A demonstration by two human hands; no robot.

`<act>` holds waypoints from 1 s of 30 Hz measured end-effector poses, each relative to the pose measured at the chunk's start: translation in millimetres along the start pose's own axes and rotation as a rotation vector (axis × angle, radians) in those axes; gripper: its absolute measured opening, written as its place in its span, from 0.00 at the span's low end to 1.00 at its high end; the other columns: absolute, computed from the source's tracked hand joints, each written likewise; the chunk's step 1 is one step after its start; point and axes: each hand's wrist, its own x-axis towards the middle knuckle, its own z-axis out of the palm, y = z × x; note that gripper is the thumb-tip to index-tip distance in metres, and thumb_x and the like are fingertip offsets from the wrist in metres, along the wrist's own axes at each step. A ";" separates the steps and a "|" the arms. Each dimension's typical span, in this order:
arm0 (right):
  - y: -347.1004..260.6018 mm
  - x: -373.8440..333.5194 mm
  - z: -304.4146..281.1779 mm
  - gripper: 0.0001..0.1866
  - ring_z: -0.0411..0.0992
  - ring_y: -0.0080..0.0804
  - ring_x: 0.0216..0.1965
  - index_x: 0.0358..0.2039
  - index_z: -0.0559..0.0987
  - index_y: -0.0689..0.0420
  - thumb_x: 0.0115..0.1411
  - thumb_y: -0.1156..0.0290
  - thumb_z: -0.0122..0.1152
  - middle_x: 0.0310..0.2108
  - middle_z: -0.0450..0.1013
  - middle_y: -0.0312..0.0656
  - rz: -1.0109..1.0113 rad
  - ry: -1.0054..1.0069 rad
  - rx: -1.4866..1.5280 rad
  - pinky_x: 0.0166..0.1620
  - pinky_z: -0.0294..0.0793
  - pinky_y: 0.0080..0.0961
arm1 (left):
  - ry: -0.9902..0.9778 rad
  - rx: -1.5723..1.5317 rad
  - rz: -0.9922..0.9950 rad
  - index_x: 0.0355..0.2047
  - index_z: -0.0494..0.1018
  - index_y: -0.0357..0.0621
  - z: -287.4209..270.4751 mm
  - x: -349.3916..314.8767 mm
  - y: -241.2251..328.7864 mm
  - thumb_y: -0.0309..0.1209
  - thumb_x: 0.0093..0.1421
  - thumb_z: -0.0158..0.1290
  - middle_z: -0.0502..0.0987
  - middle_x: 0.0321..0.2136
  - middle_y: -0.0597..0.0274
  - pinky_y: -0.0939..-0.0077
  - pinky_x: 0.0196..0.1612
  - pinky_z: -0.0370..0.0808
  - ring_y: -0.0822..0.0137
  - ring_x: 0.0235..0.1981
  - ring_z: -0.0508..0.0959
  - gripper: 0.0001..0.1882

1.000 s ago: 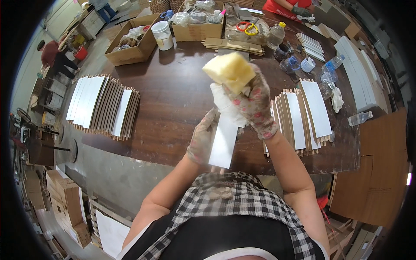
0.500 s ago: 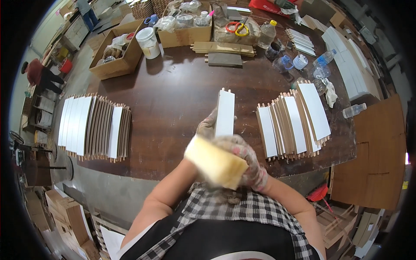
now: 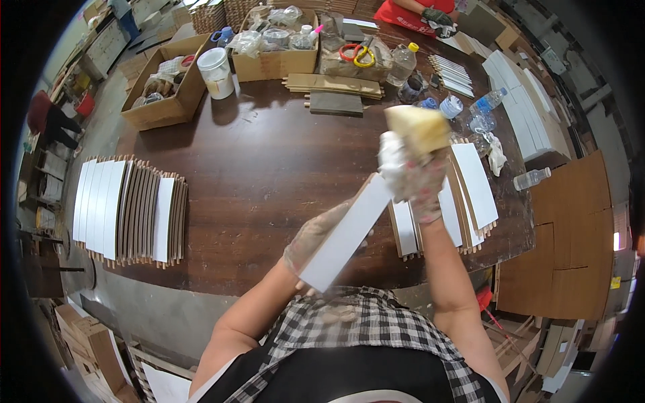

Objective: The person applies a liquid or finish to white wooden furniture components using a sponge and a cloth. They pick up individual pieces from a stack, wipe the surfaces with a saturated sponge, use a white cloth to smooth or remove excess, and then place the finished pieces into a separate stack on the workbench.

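Observation:
My left hand [image 3: 312, 238], in a stained glove, is wrapped round a narrow white board [image 3: 346, 235] with wooden dowels at its near end. The board slants up to the right above the table. At its far end my right hand [image 3: 428, 188], gloved and blurred by motion, grips a yellow sponge [image 3: 420, 127] and a crumpled white cloth [image 3: 392, 161]. Behind that hand, partly hidden, stands a row of similar boards [image 3: 474, 188] on the table. Another row of dowelled boards [image 3: 127, 208] stands at the left.
Along the table's [image 3: 269, 148] back are two cardboard boxes [image 3: 168, 111], a white tub [image 3: 215, 74] and scissors [image 3: 356, 55]. Plastic bottles [image 3: 489, 101] stand at the back right; one bottle [image 3: 532, 178] lies at the right edge. A co-worker in red [image 3: 410, 17] stands beyond.
My right hand has swung away from my body, up and right, with the sponge. The board has tilted to the right in my left hand. More of the co-worker in red shows.

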 end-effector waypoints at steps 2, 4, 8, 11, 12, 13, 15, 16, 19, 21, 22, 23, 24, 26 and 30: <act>-9.1 18.5 -6.0 0.21 0.73 0.31 0.37 0.51 0.66 0.58 0.57 0.69 0.57 0.42 0.70 0.42 0.289 0.209 0.492 0.35 0.77 0.23 | 0.101 -0.105 -0.120 0.58 0.60 0.40 10.9 0.4 9.7 0.36 0.61 0.46 0.72 0.47 0.56 0.82 0.38 0.75 0.72 0.39 0.76 0.25; -27.3 10.2 -12.0 0.17 0.73 0.26 0.35 0.48 0.69 0.57 0.58 0.72 0.56 0.36 0.72 0.39 0.418 0.160 0.597 0.33 0.76 0.20 | 0.117 0.056 -0.087 0.57 0.61 0.40 17.4 1.6 14.9 0.35 0.62 0.45 0.72 0.46 0.56 0.83 0.38 0.74 0.73 0.39 0.75 0.24; -11.1 -36.7 -26.9 0.12 0.70 0.24 0.38 0.43 0.70 0.56 0.61 0.66 0.52 0.37 0.69 0.36 0.542 -0.092 0.862 0.39 0.74 0.22 | 0.309 0.266 -0.190 0.55 0.63 0.40 25.3 0.5 6.9 0.36 0.61 0.45 0.72 0.45 0.58 0.84 0.37 0.73 0.74 0.36 0.74 0.23; -22.0 -72.4 -14.8 0.13 0.71 0.27 0.37 0.44 0.70 0.59 0.61 0.66 0.51 0.38 0.70 0.40 0.363 -0.021 0.603 0.40 0.76 0.26 | 0.274 0.145 -0.182 0.53 0.63 0.39 36.5 2.6 2.3 0.37 0.60 0.48 0.72 0.42 0.60 0.84 0.38 0.72 0.74 0.36 0.73 0.23; -19.9 -78.5 -13.0 0.14 0.71 0.27 0.38 0.45 0.69 0.60 0.61 0.67 0.52 0.39 0.70 0.41 0.293 0.029 0.357 0.41 0.76 0.27 | 0.280 0.235 -0.173 0.54 0.62 0.40 34.3 2.0 -2.1 0.36 0.60 0.48 0.72 0.41 0.61 0.83 0.39 0.72 0.73 0.37 0.73 0.23; -15.6 -79.8 -12.0 0.15 0.72 0.28 0.39 0.46 0.68 0.60 0.61 0.68 0.52 0.40 0.70 0.42 0.234 0.061 0.115 0.41 0.76 0.28 | 0.280 0.239 -0.176 0.54 0.62 0.40 32.3 0.5 -6.6 0.36 0.60 0.48 0.72 0.41 0.61 0.83 0.39 0.72 0.73 0.37 0.73 0.23; -11.6 -81.3 -13.6 0.16 0.72 0.28 0.40 0.47 0.67 0.61 0.61 0.70 0.53 0.42 0.70 0.43 0.109 0.087 -0.160 0.41 0.77 0.28 | -0.058 0.076 -0.015 0.56 0.60 0.40 38.0 -3.3 -14.1 0.23 0.57 0.47 0.71 0.43 0.56 0.77 0.45 0.72 0.69 0.41 0.73 0.25; -10.9 -81.3 -16.3 0.16 0.72 0.29 0.39 0.47 0.67 0.61 0.60 0.71 0.53 0.42 0.71 0.44 0.046 0.093 -0.234 0.41 0.77 0.27 | 0.040 0.207 -0.044 0.57 0.59 0.39 45.1 -4.5 -16.9 0.21 0.56 0.47 0.69 0.46 0.57 0.75 0.48 0.70 0.69 0.43 0.72 0.27; -34.0 -80.8 -1.0 0.19 0.71 0.30 0.43 0.50 0.66 0.63 0.60 0.69 0.55 0.43 0.70 0.45 0.307 0.047 0.026 0.45 0.75 0.26 | 0.196 0.699 0.237 0.56 0.60 0.37 42.6 5.6 -43.8 0.25 0.57 0.45 0.71 0.43 0.55 0.74 0.47 0.71 0.67 0.41 0.73 0.24; -51.8 -78.0 16.0 0.22 0.70 0.33 0.47 0.52 0.64 0.63 0.61 0.66 0.53 0.49 0.67 0.45 0.347 0.102 0.420 0.48 0.74 0.26 | 0.308 0.944 0.489 0.54 0.60 0.36 35.9 14.3 -66.2 0.28 0.58 0.45 0.72 0.41 0.53 0.73 0.46 0.72 0.66 0.40 0.74 0.23; -47.3 -84.7 10.8 0.22 0.69 0.33 0.47 0.53 0.64 0.63 0.62 0.64 0.52 0.50 0.66 0.44 0.204 -0.022 0.280 0.48 0.74 0.25 | 0.353 0.996 0.588 0.54 0.60 0.36 34.5 15.8 -72.6 0.29 0.58 0.44 0.72 0.40 0.52 0.72 0.46 0.72 0.65 0.40 0.74 0.23; -44.9 -88.1 7.5 0.23 0.69 0.33 0.47 0.53 0.65 0.62 0.62 0.61 0.50 0.50 0.66 0.44 0.124 -0.075 0.290 0.48 0.74 0.24 | 0.379 1.001 0.650 0.53 0.60 0.35 37.1 16.2 -73.4 0.30 0.59 0.44 0.73 0.39 0.52 0.72 0.46 0.73 0.64 0.39 0.75 0.22; -43.4 -90.5 4.5 0.24 0.69 0.33 0.47 0.53 0.65 0.62 0.63 0.58 0.48 0.50 0.66 0.43 0.043 -0.129 0.303 0.47 0.75 0.24 | 0.390 0.976 0.685 0.53 0.61 0.35 39.6 16.3 -72.3 0.32 0.59 0.44 0.73 0.38 0.51 0.71 0.46 0.73 0.64 0.39 0.75 0.22; -43.1 -83.5 -9.8 0.25 0.70 0.34 0.46 0.53 0.65 0.61 0.61 0.57 0.51 0.50 0.66 0.44 0.078 -0.177 0.369 0.46 0.75 0.26 | 0.396 0.811 0.686 0.52 0.61 0.33 43.1 13.5 -61.9 0.34 0.60 0.43 0.74 0.36 0.49 0.70 0.45 0.74 0.63 0.38 0.76 0.22; -66.4 -59.6 -58.5 0.28 0.70 0.36 0.45 0.53 0.64 0.60 0.56 0.57 0.56 0.48 0.67 0.46 0.582 -0.173 0.868 0.45 0.75 0.30 | 0.406 0.376 0.664 0.50 0.62 0.31 37.3 -2.7 -37.5 0.40 0.62 0.42 0.76 0.32 0.46 0.68 0.44 0.76 0.60 0.36 0.78 0.24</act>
